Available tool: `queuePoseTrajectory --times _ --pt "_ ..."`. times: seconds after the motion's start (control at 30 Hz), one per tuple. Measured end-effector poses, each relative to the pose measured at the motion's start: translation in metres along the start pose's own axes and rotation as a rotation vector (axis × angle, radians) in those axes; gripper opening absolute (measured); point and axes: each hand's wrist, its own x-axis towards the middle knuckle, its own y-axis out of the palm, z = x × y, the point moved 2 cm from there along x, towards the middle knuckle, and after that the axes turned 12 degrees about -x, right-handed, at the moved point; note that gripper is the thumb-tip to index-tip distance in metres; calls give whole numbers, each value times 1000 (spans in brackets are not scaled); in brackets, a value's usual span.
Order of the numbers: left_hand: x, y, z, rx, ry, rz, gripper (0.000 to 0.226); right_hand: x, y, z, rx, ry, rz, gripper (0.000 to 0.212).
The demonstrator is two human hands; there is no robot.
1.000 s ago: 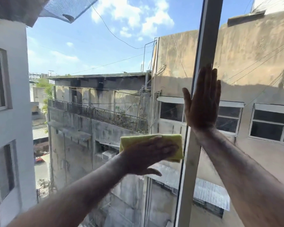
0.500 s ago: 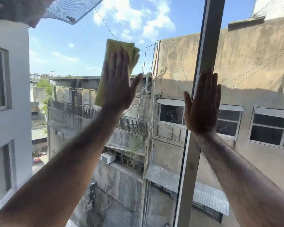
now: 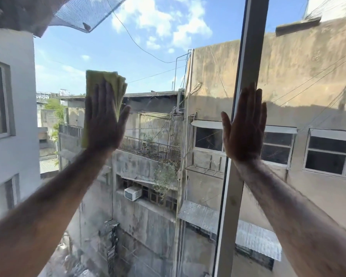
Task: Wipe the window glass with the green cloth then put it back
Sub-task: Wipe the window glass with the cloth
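Change since half a second ago: left hand and green cloth sit lower on the pane and a little further left of the sky gap; a second ago the same hand lay sideways, low, next to the frame. Right hand holds the same spot.
Left hand: flat and spread, fingers pointing up, thumb out to the right, palm pressing the cloth against the window glass. Not closed around anything.
Green cloth: folded, trapped between the left palm and the glass; its top edge and upper right corner show above the fingertips, and a narrow strip runs down the hand's left side.
Right hand: open, fingers together and upright, palm laid over the window frame, with its thumb side over the left pane. It holds nothing.
Window frame: pale vertical bar, leaning slightly, splitting the view into a wide left pane and a narrower right one.
Arms: both bare forearms reach up from the lower corners, well apart.
Beyond the glass: stained concrete buildings, a balcony railing, an air conditioner unit, blue sky with clouds.
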Motion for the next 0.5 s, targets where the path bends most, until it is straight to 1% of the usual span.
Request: queuePoseTrajectory --times 0.03,0.07,0.1,0.13,0.23,0.3,0.33,0.4,0.43,0.47,0.5 --pt "21 1 -19 -41 -101 -35 82 0 0 0 -9 -2 -1 73" --pt "39 4 -38 -61 -139 -49 84 1 1 0 -14 -4 -2 73" --pt "50 8 -56 -53 -110 -46 86 1 1 -1 -13 -5 -4 73" --pt "54 15 -74 -26 -19 -26 86 0 2 -1 -12 -4 -8 72" --pt "19 41 -111 35 405 99 87 0 5 -1 -36 -10 -27 71" --pt "-28 50 -107 73 641 230 89 0 6 -2 -61 -10 -31 70" --pt "-49 50 -94 100 709 277 90 0 7 -3 -62 -7 -33 70" --pt "-78 42 -50 131 761 299 90 0 6 -2 -51 -1 -35 70" --pt "-84 35 -27 143 748 282 89 0 6 -2 -42 1 -36 70" --pt "-83 28 -7 159 703 250 88 1 5 -1 -33 3 -35 70" --pt "-76 22 9 162 610 210 86 1 5 -1 -29 4 -32 71"
